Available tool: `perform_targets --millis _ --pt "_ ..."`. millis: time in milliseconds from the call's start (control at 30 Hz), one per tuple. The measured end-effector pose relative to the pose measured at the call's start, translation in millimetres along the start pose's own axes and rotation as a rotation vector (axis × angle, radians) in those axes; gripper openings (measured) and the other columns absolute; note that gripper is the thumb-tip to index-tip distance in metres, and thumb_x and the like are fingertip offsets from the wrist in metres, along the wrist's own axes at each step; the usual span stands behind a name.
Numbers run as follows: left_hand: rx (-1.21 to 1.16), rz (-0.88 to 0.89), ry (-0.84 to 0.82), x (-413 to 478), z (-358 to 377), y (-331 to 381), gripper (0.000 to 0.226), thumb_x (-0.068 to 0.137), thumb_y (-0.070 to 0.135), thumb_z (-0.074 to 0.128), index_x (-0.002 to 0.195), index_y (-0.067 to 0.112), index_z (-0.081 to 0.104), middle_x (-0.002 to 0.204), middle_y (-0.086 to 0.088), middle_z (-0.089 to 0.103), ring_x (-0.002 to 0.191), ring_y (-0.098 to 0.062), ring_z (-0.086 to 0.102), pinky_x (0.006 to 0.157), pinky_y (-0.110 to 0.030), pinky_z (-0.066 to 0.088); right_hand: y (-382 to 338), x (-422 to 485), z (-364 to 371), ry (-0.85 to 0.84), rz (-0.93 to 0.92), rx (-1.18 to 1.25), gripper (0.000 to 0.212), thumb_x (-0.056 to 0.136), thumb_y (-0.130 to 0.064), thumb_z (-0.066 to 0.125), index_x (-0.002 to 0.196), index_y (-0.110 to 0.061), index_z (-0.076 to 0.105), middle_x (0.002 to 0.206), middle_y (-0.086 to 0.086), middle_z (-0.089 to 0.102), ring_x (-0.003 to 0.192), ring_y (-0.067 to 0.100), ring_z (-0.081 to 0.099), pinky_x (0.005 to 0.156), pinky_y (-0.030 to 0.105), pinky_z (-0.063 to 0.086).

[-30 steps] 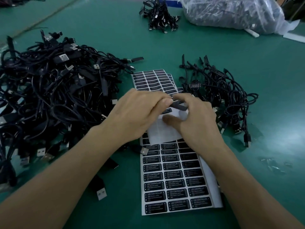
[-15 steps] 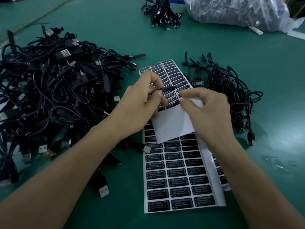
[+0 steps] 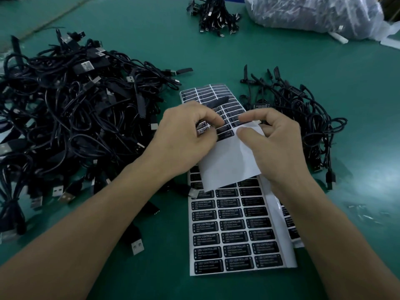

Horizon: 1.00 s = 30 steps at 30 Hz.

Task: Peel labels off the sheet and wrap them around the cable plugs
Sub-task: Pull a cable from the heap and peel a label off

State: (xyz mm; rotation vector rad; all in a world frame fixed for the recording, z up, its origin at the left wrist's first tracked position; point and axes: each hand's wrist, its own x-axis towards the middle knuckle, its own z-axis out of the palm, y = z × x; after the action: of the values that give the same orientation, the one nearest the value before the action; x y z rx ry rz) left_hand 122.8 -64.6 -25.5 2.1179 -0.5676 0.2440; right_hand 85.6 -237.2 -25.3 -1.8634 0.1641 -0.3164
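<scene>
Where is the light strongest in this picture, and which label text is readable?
Head view: light is brightest on the green table at right and glints on the plastic bag; the cable pile at left is dark; the label sheet reads LED CONTROLLER near the camera, its far rows are blurred.

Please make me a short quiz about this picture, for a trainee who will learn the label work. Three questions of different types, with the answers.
1. True or false: the left hand lies open and flat on the table.
2. What does the right hand hold? A) a cable from the pile B) the bent-back white part of the label sheet C) the plastic bag
3. Fill the gap: each label reads "LED ___".
Key: 1 false, its fingers pinch a dark plug; 2 B; 3 CONTROLLER.
</scene>
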Motion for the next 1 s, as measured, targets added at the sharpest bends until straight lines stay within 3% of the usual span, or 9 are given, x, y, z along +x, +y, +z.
perform_targets --millis 100,267,567,700,900,1000 --pt "0.083 0.055 -0.048 -1.0 3.4 0.6 0.014 0.085 0.025 0.072 0.099 0.022 0.075 0.091 0.02 0.06 0.07 0.012 0.053 0.071 -0.016 0.042 0.7 0.0 1.2 -0.007 0.011 0.03 0.015 0.084 -0.014 0.07 0.086 -0.028 0.066 0.054 -0.005 0.052 0.057 0.018 0.045 0.058 0.036 0.042" --pt "0.115 0.058 -0.028 -0.6 2.8 2.4 0.025 0.081 0.049 0.073 0.092 0.027 0.076 0.088 0.018 0.063 0.071 0.001 0.059 0.071 -0.032 0.054 -0.2 -1.2 4.1 -0.002 0.014 0.089 0.021 0.084 -0.013 0.073 0.083 -0.027 0.056 0.061 0.011 0.046 0.061 0.02 0.039 0.059 0.038 0.039" --pt "0.144 0.086 -0.05 0.3 4.2 0.3 0.02 0.086 0.043 0.072 0.09 0.025 0.079 0.087 0.014 0.065 0.076 -0.011 0.064 0.07 -0.042 0.055 1.9 -1.4 9.3 0.034 0.02 0.068 0.031 0.084 -0.017 0.077 0.076 -0.024 0.047 0.061 0.002 0.038 0.061 0.017 0.033 0.061 0.034 0.034" --pt "0.093 0.074 -0.028 -0.3 3.8 -0.5 0.016 0.083 0.039 0.073 0.086 0.024 0.08 0.083 0.014 0.065 0.073 -0.011 0.063 0.068 -0.044 0.055 1.9 -1.9 9.6 0.032 0.024 0.065 0.032 0.082 -0.02 0.077 0.074 -0.026 0.047 0.056 -0.004 0.037 0.06 0.017 0.032 0.06 0.035 0.033" --pt "0.052 0.026 -0.027 0.4 4.0 -0.1 0.02 0.083 0.043 0.065 0.08 0.027 0.078 0.08 0.016 0.065 0.074 -0.011 0.064 0.067 -0.044 0.054 0.5 -2.2 9.9 0.037 0.034 0.046 0.03 0.08 -0.021 0.077 0.074 -0.026 0.048 0.058 0.0 0.037 0.057 0.017 0.031 0.057 0.035 0.032" --pt "0.034 0.003 -0.019 0.8 4.0 0.5 0.018 0.083 0.04 0.063 0.079 0.028 0.077 0.08 0.017 0.066 0.074 -0.01 0.064 0.068 -0.043 0.055 -1.0 -2.6 9.5 0.045 0.038 0.032 0.03 0.079 -0.022 0.076 0.074 -0.026 0.047 0.053 -0.008 0.034 0.053 0.011 0.029 0.053 0.032 0.031"
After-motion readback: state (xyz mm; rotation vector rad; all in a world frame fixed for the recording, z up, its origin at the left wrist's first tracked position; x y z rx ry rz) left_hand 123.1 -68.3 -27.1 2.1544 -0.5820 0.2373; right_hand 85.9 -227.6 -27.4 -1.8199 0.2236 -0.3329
